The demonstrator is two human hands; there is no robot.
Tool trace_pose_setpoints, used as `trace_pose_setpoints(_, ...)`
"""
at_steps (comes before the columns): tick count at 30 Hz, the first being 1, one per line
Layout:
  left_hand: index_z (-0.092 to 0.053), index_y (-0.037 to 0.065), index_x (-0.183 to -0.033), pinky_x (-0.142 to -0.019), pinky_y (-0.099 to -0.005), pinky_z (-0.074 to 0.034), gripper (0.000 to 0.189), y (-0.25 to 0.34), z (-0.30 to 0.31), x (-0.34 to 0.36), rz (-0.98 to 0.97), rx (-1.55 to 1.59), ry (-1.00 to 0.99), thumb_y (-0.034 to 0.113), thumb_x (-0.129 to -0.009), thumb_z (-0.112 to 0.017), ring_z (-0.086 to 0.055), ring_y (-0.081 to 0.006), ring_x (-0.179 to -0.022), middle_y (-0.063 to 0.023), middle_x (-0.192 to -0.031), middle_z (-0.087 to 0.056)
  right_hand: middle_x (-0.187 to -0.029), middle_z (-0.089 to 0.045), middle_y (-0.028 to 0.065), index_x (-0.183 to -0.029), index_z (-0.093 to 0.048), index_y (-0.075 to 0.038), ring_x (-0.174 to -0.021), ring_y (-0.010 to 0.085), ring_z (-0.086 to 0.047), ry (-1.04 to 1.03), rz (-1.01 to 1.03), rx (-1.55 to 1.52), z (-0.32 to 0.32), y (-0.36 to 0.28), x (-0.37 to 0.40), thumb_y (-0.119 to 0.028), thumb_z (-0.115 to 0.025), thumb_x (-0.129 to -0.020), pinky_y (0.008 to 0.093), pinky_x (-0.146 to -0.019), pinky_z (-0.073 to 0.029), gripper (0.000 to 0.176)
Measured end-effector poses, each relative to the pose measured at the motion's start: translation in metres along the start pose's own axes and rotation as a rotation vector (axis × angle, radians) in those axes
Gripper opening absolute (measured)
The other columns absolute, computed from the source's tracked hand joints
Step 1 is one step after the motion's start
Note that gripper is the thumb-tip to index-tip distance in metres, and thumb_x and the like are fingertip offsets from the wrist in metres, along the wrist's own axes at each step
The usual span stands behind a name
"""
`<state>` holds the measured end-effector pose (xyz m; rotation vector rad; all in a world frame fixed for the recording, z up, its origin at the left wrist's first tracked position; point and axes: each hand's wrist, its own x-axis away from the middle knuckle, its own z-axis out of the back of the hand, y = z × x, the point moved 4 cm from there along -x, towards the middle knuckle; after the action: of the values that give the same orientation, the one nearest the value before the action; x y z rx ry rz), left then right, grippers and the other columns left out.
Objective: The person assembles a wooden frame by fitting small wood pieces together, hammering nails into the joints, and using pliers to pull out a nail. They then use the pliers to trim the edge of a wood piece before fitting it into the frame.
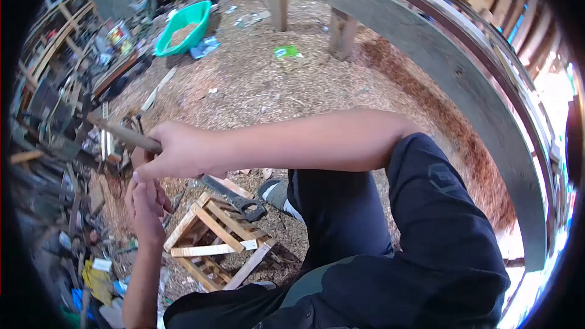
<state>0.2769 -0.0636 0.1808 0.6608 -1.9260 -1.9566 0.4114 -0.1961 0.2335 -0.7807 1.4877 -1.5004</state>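
My right hand (177, 148) is closed round a wooden stick (125, 134), perhaps a tool handle, whose far end points to the upper left. My left hand (147, 207) is just below, close to the right thumb, with its fingers bent; whether it holds anything is hidden. Under my right forearm a small slatted wooden crate (210, 248) lies tilted on the ground by my legs. A handsaw (234, 198) with a dark handle lies just behind the crate, beside my foot.
Wood shavings cover the ground (262, 97). A turquoise basin (196, 31) stands at the upper left, near a green wrapper (287, 52). Thick planks (451, 67) on posts curve along the right. Scrap and litter (100, 280) fill the left side.
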Motion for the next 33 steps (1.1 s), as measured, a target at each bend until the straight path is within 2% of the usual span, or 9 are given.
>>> trace_pose_setpoints(1,-0.059,0.000,-0.117,-0.050,-0.0282,-0.045,0.030,0.000,-0.006,0.002,0.046,0.048,0.010,0.026,-0.107,-0.046,-0.053,-0.0110,-0.064,-0.0042,-0.079,-0.055,-0.079,-0.068,0.0045,-0.100,-0.074,-0.003,-0.067,0.0140,-0.063,0.030,0.001,0.001,0.007,0.000,0.005,-0.030,-0.084,-0.087,0.0322,-0.062,-0.051,0.032)
trace_pose_setpoints(3,-0.056,0.001,-0.129,-0.051,-0.0284,-0.046,0.035,-0.006,-0.013,0.000,0.049,0.069,-0.012,0.024,-0.104,-0.046,-0.055,-0.0112,-0.069,-0.0054,-0.091,-0.057,-0.089,-0.075,0.0085,-0.095,-0.075,-0.003,-0.084,0.0182,-0.071,0.078,-0.052,0.069,0.018,-0.002,0.012,-0.026,-0.085,-0.084,0.0355,-0.079,-0.056,0.027)
trace_pose_setpoints(6,-0.051,0.005,-0.137,-0.057,-0.0260,-0.049,0.038,-0.007,-0.033,0.004,0.092,0.106,-0.089,0.022,-0.104,-0.044,-0.057,-0.0104,-0.077,-0.0049,-0.102,-0.057,-0.089,-0.076,0.0099,-0.094,-0.075,-0.003,-0.083,0.0192,-0.074,0.178,-0.040,0.161,0.033,0.002,0.016,-0.025,-0.087,-0.081,0.0364,-0.077,-0.057,0.028)
trace_pose_setpoints(17,-0.051,0.005,-0.136,-0.049,-0.0289,-0.047,0.038,-0.006,-0.063,0.012,0.097,0.094,-0.124,0.023,-0.104,-0.041,-0.056,-0.0123,-0.068,-0.0048,-0.088,-0.056,-0.084,-0.075,0.0075,-0.097,-0.069,-0.003,-0.075,0.0176,-0.072,0.251,-0.047,0.052,0.051,0.016,0.027,-0.022,-0.088,-0.079,0.0342,-0.064,-0.055,0.033)
trace_pose_setpoints(23,-0.053,0.006,-0.128,-0.050,-0.0292,-0.045,0.034,-0.018,-0.044,0.013,0.142,0.052,-0.168,0.027,-0.105,-0.040,-0.056,-0.0133,-0.065,-0.0042,-0.081,-0.055,-0.083,-0.073,0.0097,-0.098,-0.069,-0.001,-0.074,0.0178,-0.071,0.230,-0.059,0.185,0.048,0.030,0.014,-0.026,-0.082,-0.088,0.0352,-0.064,-0.055,0.030)
trace_pose_setpoints(27,-0.058,0.011,-0.106,-0.051,-0.0284,-0.041,0.041,-0.045,-0.017,0.003,0.259,0.066,-0.036,0.046,-0.113,-0.038,-0.052,-0.0112,-0.061,0.0015,-0.075,-0.053,-0.081,-0.070,0.0086,-0.106,-0.075,0.001,-0.070,0.0160,-0.067,0.217,0.057,0.300,0.055,0.050,-0.004,-0.039,-0.076,-0.094,0.0363,-0.062,-0.053,0.041)
trace_pose_setpoints(31,-0.059,0.011,-0.120,-0.050,-0.0263,-0.032,0.039,-0.076,0.021,-0.007,0.349,0.044,0.014,0.046,-0.113,-0.043,-0.041,-0.0084,-0.055,0.0042,-0.076,-0.046,-0.085,-0.066,0.0047,-0.118,-0.073,-0.005,-0.067,0.0121,-0.058,0.099,-0.344,0.201,0.080,0.108,-0.031,-0.056,-0.071,-0.095,0.0313,-0.052,-0.043,0.055)
trace_pose_setpoints(32,-0.059,0.012,-0.120,-0.051,-0.0253,-0.031,0.035,-0.092,0.039,-0.010,0.419,-0.012,0.092,0.045,-0.112,-0.048,-0.039,-0.0064,-0.055,0.0048,-0.076,-0.045,-0.089,-0.067,0.0054,-0.118,-0.071,-0.006,-0.066,0.0119,-0.059,0.068,-0.513,0.268,0.086,0.126,-0.037,-0.052,-0.070,-0.096,0.0313,-0.050,-0.042,0.051)
trace_pose_setpoints(33,-0.059,0.014,-0.118,-0.053,-0.0261,-0.033,0.033,-0.099,0.052,-0.008,0.417,0.011,0.075,0.044,-0.111,-0.051,-0.040,-0.0068,-0.058,0.0052,-0.077,-0.046,-0.082,-0.066,0.0072,-0.106,-0.071,-0.005,-0.062,0.0132,-0.058,-0.002,-0.490,0.358,0.092,0.151,-0.042,-0.047,-0.068,-0.097,0.0335,-0.048,-0.042,0.043)
